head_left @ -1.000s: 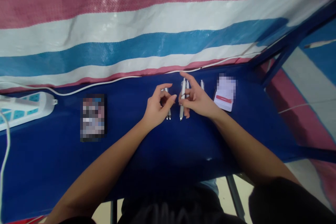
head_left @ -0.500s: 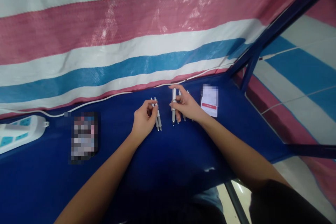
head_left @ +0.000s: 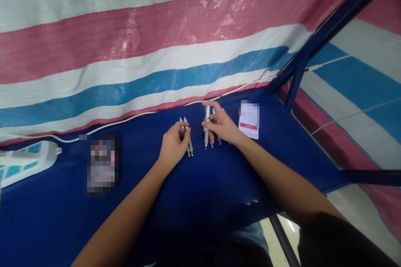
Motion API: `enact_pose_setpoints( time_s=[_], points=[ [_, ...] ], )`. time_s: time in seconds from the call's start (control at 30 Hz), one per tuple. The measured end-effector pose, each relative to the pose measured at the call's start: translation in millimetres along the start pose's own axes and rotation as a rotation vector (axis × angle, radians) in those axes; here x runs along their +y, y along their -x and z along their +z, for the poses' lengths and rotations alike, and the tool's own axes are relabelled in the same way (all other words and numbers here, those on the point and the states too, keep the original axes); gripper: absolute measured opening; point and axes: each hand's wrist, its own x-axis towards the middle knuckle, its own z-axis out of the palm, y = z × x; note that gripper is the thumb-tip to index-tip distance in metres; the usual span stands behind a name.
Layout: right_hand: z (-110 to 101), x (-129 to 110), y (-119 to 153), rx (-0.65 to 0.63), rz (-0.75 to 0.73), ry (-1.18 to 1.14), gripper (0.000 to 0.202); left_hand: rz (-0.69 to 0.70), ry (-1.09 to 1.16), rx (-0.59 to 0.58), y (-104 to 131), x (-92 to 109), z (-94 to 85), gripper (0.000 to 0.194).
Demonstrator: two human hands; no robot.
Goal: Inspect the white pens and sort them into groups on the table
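Observation:
Two white-and-grey pens (head_left: 191,149) lie side by side on the blue tabletop (head_left: 188,192), tips toward me. My left hand (head_left: 171,144) is over them, thumb and fingers closed around their upper part; the fingers hide some of the barrels. To the right, my right hand (head_left: 224,126) grips another white-and-grey pen (head_left: 206,137), with the index finger near its top end and the thumb across its barrel. Several similar pens (head_left: 219,140) lie under and behind that hand, partly covered by its fingers.
A phone (head_left: 248,127) with a lit screen lies right of the pens. Left are a blurred-out dark item (head_left: 103,167) and a white power strip (head_left: 34,158). A white cable (head_left: 109,124) runs along the striped sheet (head_left: 140,58). A blue frame post (head_left: 297,81) stands at right.
My left thumb and fingers have shifted slightly on the two pens. My right hand keeps its grip. The whole view has shifted a little.

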Motion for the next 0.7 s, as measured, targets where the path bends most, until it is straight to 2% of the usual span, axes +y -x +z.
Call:
enact_pose_setpoints(
  time_s=[0.13,0.27,0.33,0.43,0.57,0.7],
  points=[
    [2.2,-2.4,0.4,0.041,-0.029,-0.017,0.106,0.002,-0.032,-0.019,0.5,-1.9,0.4,0.013],
    [4.3,-5.5,2.7,0.071,-0.049,0.031,0.092,0.008,-0.047,-0.028,1.4,-2.0,1.2,0.013],
    [4.1,-6.6,3.4,0.113,-0.072,0.034,0.096,0.022,-0.082,-0.026,2.2,-1.4,2.2,0.014],
    [1.7,-6.6,2.9,0.141,-0.067,0.024,0.104,0.048,-0.177,-0.034,3.9,-0.6,4.4,0.029],
    [-1.7,-3.8,1.1,0.135,-0.025,0.040,0.089,0.057,-0.281,-0.047,6.0,-1.0,6.5,0.039],
    [-1.6,-3.1,1.2,0.102,-0.043,0.019,0.105,0.041,-0.326,-0.045,7.2,-1.5,7.1,0.037]
  ],
)
